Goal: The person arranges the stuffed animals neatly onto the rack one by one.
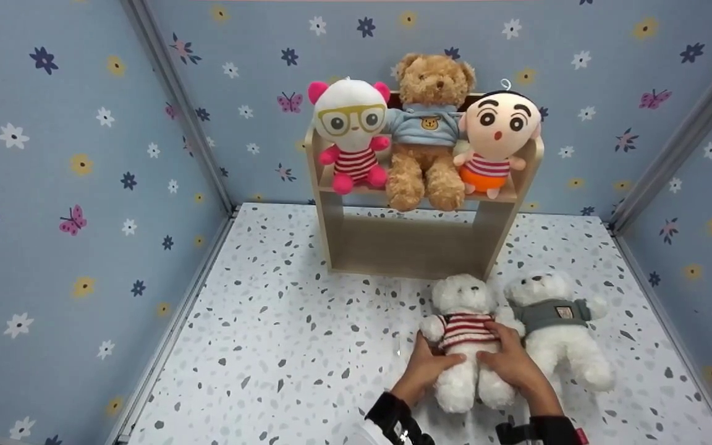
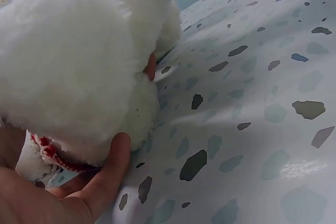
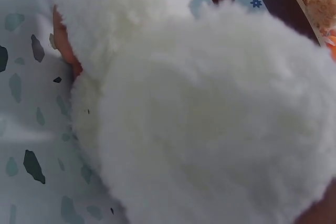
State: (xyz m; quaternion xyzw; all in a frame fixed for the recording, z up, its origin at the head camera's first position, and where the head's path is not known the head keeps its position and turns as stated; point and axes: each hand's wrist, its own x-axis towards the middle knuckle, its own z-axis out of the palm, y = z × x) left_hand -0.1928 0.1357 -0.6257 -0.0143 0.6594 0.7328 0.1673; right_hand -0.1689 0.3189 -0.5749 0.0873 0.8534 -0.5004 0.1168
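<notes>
A white teddy bear (image 1: 464, 371) in a red-and-white striped sweater is on the speckled surface, its head toward the shelf. My left hand (image 1: 425, 371) grips its left-hand side in the head view, with the thumb over the top of a leg. On the opposite side my right hand (image 1: 512, 364) holds its body, the thumb lying across the other leg. White fur fills much of both wrist views; in the left wrist view, fingers (image 2: 107, 177) curl under the bear. A second white bear (image 1: 557, 321), in a grey-green sweater, lies just right of my right hand.
A small wooden shelf (image 1: 325, 228) stands behind. On its upper level sit a panda doll (image 1: 356, 161) with yellow glasses, a brown teddy bear (image 1: 427, 167) in a blue top, and a boy doll (image 1: 498, 136) in orange shorts. Flowered panels (image 1: 84, 247) enclose the sides and back.
</notes>
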